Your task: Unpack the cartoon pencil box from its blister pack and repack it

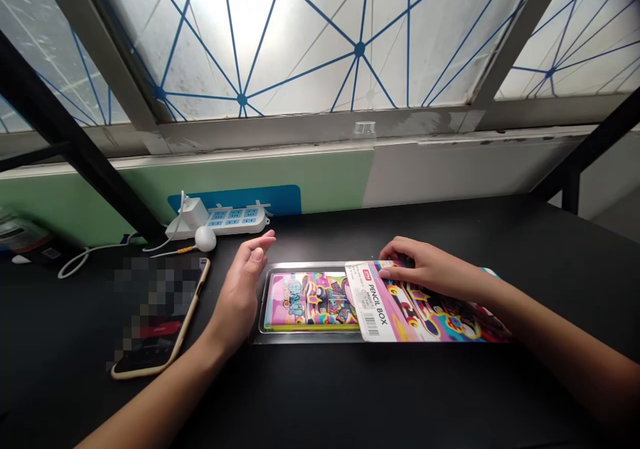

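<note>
Head view: pencil box [313, 300] at 3 o'clock of your left hand [243, 289], fingers straight, together; right hand [430, 269] flat on sleeve [425, 315].

The colourful pencil box [310, 300] lies flat in a clear tray [264, 302] mid-table [350, 395], long side parallel to the near edge, with a printed sleeve [395, 312] covering its right half.

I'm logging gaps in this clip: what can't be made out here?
Head view:
Phone screen: blurred over.
Pencil box, right half: covered by the card sleeve and the right hand.
Things at the left edge: cut off by the frame, smeared.
Left hand: open beside the box's clear pack; touching or not, cannot tell.
</note>
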A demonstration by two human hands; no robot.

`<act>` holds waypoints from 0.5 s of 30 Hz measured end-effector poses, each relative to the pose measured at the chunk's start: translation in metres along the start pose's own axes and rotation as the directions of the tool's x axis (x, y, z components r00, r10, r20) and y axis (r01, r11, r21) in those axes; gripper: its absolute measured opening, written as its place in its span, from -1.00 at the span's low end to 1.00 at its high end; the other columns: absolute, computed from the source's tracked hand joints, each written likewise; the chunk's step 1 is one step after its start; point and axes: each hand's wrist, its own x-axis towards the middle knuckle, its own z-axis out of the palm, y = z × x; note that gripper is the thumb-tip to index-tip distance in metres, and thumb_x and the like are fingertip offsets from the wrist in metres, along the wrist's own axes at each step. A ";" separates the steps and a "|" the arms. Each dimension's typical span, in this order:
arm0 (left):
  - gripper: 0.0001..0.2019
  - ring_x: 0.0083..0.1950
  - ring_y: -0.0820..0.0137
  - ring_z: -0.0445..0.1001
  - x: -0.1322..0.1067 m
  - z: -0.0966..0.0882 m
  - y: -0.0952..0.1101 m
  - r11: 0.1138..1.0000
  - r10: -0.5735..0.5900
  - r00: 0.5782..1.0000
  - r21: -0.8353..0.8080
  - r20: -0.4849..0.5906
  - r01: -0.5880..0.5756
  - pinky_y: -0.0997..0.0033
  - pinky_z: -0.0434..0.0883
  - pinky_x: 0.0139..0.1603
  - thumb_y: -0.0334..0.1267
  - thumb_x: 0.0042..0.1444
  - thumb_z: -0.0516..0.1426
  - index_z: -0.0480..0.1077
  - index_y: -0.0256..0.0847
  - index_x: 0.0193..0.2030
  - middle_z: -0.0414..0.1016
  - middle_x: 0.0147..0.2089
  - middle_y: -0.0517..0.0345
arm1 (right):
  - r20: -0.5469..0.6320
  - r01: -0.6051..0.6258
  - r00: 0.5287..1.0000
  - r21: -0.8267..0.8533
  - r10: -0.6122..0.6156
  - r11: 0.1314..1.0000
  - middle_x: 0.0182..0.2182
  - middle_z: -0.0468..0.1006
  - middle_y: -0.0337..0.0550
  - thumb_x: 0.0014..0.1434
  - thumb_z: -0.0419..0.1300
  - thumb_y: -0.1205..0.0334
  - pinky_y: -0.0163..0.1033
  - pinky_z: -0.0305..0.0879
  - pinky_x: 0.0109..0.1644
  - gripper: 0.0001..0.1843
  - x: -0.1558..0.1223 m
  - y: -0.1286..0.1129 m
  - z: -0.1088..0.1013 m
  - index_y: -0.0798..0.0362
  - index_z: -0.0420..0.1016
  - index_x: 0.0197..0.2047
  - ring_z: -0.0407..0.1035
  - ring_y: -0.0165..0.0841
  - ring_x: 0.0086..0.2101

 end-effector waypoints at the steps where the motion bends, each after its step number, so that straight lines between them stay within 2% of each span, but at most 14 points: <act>1: -0.55 0.47 0.19 0.22 -0.002 0.003 -0.002 0.996 -0.002 1.000 -0.091 0.002 0.002 0.03 0.18 0.45 0.04 0.46 -0.19 0.30 -0.11 0.24 0.31 0.43 0.01 | 0.000 0.000 1.000 -0.001 0.000 1.000 -0.10 0.55 -0.10 0.21 0.19 -0.24 -0.10 0.34 -0.06 -0.56 0.002 0.001 -0.001 -0.05 0.53 -0.12 0.44 -0.15 -0.13; 3: -0.53 0.50 0.20 0.15 -0.004 0.008 -0.003 0.966 -0.008 1.000 -0.259 0.000 0.008 0.04 0.10 0.49 0.08 0.44 -0.17 0.28 -0.11 0.25 0.28 0.44 0.01 | -0.004 0.006 1.000 -0.014 -0.006 1.000 -0.06 0.55 -0.08 0.19 0.21 -0.25 -0.09 0.36 -0.01 -0.53 0.006 -0.002 -0.003 -0.05 0.54 -0.09 0.45 -0.12 -0.09; 7: -0.45 0.51 0.18 0.13 -0.003 0.011 -0.003 0.926 -0.025 0.999 -0.378 -0.047 0.006 0.04 0.08 0.50 0.17 0.38 -0.20 0.21 -0.16 0.25 0.30 0.43 -0.08 | 0.027 0.049 0.999 -0.060 -0.047 0.997 -0.01 0.54 -0.04 0.18 0.21 -0.28 -0.10 0.38 0.02 -0.47 0.019 -0.024 0.002 -0.03 0.53 -0.03 0.46 -0.12 -0.04; 11: -0.43 0.50 0.15 0.15 -0.001 0.012 -0.005 0.899 -0.031 0.997 -0.438 -0.073 -0.004 0.00 0.06 0.50 0.22 0.36 -0.20 0.20 -0.17 0.22 0.30 0.41 -0.15 | 0.051 0.115 0.993 -0.189 -0.107 0.975 0.00 0.53 -0.03 0.24 0.15 -0.31 -0.19 0.38 -0.08 -0.46 0.039 -0.067 0.019 -0.03 0.53 -0.01 0.49 -0.16 -0.10; 15: -0.47 0.50 0.17 0.15 -0.002 0.013 -0.003 0.874 -0.019 0.996 -0.486 -0.085 -0.025 -0.01 0.03 0.51 0.18 0.37 -0.18 0.21 -0.18 0.21 0.31 0.40 -0.16 | 0.056 0.170 0.985 -0.287 -0.161 0.943 -0.04 0.53 0.00 0.28 0.12 -0.31 -0.15 0.34 -0.17 -0.45 0.059 -0.114 0.042 0.01 0.56 -0.06 0.51 -0.13 -0.19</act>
